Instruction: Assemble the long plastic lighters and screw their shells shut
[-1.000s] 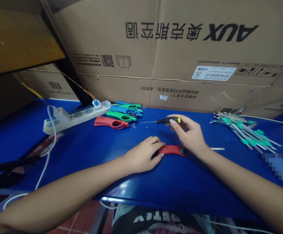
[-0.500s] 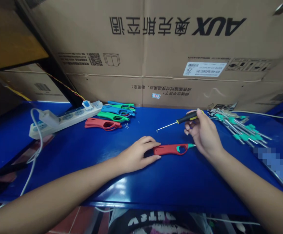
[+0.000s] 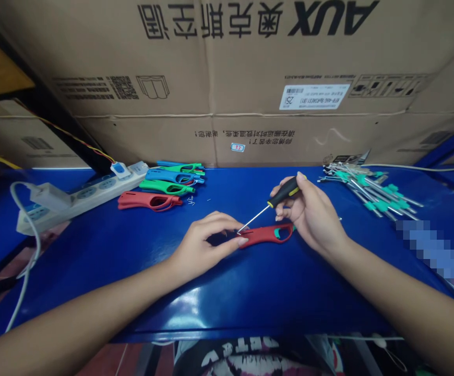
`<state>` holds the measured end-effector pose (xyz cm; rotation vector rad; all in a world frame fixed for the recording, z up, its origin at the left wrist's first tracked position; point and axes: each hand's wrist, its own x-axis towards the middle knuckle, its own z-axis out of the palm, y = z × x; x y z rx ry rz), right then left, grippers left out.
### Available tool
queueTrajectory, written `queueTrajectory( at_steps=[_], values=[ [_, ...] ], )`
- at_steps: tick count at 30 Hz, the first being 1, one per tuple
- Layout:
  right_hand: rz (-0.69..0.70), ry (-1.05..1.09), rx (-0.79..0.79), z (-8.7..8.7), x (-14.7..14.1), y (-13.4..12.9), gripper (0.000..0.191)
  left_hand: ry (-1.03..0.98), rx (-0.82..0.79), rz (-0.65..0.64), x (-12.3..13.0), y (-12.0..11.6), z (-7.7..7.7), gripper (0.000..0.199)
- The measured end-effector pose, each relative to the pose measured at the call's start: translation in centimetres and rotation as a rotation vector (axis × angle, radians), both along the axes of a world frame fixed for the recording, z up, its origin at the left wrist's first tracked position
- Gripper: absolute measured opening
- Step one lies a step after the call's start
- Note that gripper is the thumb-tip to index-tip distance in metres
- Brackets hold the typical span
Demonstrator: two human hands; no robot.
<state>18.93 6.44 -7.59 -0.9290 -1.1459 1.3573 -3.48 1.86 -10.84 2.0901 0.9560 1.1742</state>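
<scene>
A red lighter body (image 3: 264,235) with a green trigger lies on the blue table, its left end between the thumb and fingers of my left hand (image 3: 207,241). My right hand (image 3: 313,214) grips a screwdriver (image 3: 285,192) by its black and yellow handle. The shaft slants down to the left, and its tip is at the left end of the lighter, close to my left fingertips. Something small and pale shows at the tip, too small to name for certain. The right end of the lighter is hidden behind my right hand.
More lighter bodies in red (image 3: 148,201), green and blue lie at the back left, with tiny metal pieces (image 3: 191,200) beside them. A white power strip (image 3: 82,196) stands further left. Metal rods with green parts (image 3: 371,190) are piled right. A cardboard box (image 3: 246,62) stands behind.
The screwdriver has moved down and left, so its tip has come from above the table to the lighter's left end. My left hand still holds the lighter. The camera view has shifted slightly.
</scene>
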Motion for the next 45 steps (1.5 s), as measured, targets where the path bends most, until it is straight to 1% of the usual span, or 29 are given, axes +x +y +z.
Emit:
queueTrajectory(
  at_steps=[1,3,9,17,22,27,37,45],
  values=[
    [0.005,0.022,-0.013,0.0,0.0,0.0,0.040,-0.004,0.019,0.004,0.0,-0.1,0.1,0.009],
    [0.014,0.065,-0.035,-0.1,-0.1,-0.1,0.039,-0.006,0.051,0.013,0.0,-0.1,0.1,0.005],
    [0.005,0.131,-0.057,-0.1,0.0,-0.1,0.038,-0.021,0.157,0.006,0.0,0.1,-0.1,0.006],
    [-0.009,0.167,-0.079,-0.1,0.3,0.4,0.038,0.036,0.135,-0.007,-0.1,0.2,-0.3,0.006],
    [-0.005,0.102,-0.001,0.0,0.3,0.1,0.030,0.075,0.123,-0.011,-0.2,0.3,-0.5,0.004],
    [0.012,0.020,0.084,0.0,0.1,-0.4,0.029,0.111,0.167,-0.038,-0.2,0.3,-0.5,0.006],
    [0.058,-0.029,0.176,-0.4,0.1,-0.6,0.026,0.136,0.181,-0.049,-0.2,0.4,-0.5,0.007],
    [0.091,-0.085,0.263,0.2,0.0,-1.6,0.026,0.168,0.195,-0.054,-0.1,0.3,-0.5,0.008]
  ],
)
